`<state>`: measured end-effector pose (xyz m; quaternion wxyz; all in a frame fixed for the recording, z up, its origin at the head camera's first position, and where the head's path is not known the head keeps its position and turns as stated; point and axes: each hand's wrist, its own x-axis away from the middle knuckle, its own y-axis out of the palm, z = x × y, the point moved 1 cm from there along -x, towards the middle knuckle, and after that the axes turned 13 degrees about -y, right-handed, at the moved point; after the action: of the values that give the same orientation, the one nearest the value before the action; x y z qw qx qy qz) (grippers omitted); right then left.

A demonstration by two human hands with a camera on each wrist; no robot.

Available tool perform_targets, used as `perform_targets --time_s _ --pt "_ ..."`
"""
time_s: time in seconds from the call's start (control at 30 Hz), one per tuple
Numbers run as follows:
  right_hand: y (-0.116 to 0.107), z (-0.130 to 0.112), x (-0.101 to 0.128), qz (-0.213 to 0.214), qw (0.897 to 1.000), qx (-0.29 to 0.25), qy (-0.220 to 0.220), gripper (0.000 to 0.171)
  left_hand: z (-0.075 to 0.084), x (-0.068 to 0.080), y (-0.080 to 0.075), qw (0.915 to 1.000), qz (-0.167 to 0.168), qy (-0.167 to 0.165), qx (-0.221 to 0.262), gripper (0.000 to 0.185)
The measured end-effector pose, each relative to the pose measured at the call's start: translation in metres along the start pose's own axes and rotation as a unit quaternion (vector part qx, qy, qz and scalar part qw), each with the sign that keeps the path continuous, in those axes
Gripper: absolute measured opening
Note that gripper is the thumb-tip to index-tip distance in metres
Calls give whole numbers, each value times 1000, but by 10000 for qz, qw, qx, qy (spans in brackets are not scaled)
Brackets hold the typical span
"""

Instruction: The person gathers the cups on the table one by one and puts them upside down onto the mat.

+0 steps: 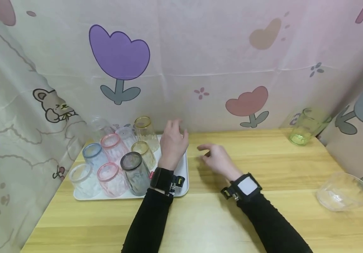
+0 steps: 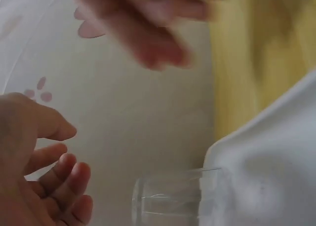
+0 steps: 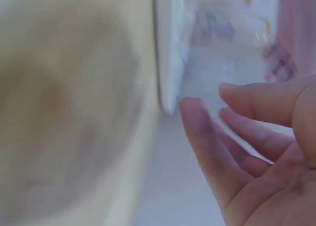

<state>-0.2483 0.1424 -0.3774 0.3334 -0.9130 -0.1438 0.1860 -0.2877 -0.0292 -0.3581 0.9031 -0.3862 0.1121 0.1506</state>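
Overhead, the head view shows the person's left hand [image 1: 172,142] hovering above the right-hand end of a white rectangular plastic tray [image 1: 184,170] on the pale wooden table [image 1: 263,211]. Its fingers are loosely spread and hold nothing. The right hand [image 1: 217,159] hangs over bare tabletop just right of the tray, fingers relaxed and slightly curled, also empty; the right wrist view confirms an open palm [image 3: 266,157]. Upturned ribbed plastic cups crowd the tray's left part: two amber ones [image 1: 145,131], two pink ones [image 1: 113,144], a blue one [image 1: 93,154], a smoky grey one [image 1: 134,172] and clear ones [image 1: 81,179]. The nearest amber cup stands just beside the left hand. A green tumbler [image 1: 304,128] lies tilted against the flower-printed backdrop far right, and a clear plastic bowl [image 1: 344,191] sits near the table's right edge.
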Motion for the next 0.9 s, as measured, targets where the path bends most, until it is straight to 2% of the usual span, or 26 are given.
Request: perform_targets --time_s 0.13,0.33,0.43,0.57,0.7,0.8,0.9 --pt "-30 7 1 785 9954 488 -254 30 -1 5 8 9969 -599 -253 -450 36" --pt "-64 17 6 1779 9801 748 -466 26 -1 11 15 9803 -1635 -664 -886 29" --pt "-77 23 9 2217 9710 758 -472 25 -1 12 18 9716 -1963 -760 -1077 32" --pt "-92 28 13 2799 9568 681 -382 26 -3 14 22 9636 -2176 -774 -1345 31" --pt "-109 34 14 3618 9309 477 -135 30 -6 15 26 9568 -2274 -597 -1711 12" --pt "-121 42 16 4322 9013 187 202 36 -7 14 27 9519 -2330 -501 -1924 12" --pt "-133 53 19 4926 8678 -311 564 43 -7 14 26 9505 -2367 -549 -1937 14"
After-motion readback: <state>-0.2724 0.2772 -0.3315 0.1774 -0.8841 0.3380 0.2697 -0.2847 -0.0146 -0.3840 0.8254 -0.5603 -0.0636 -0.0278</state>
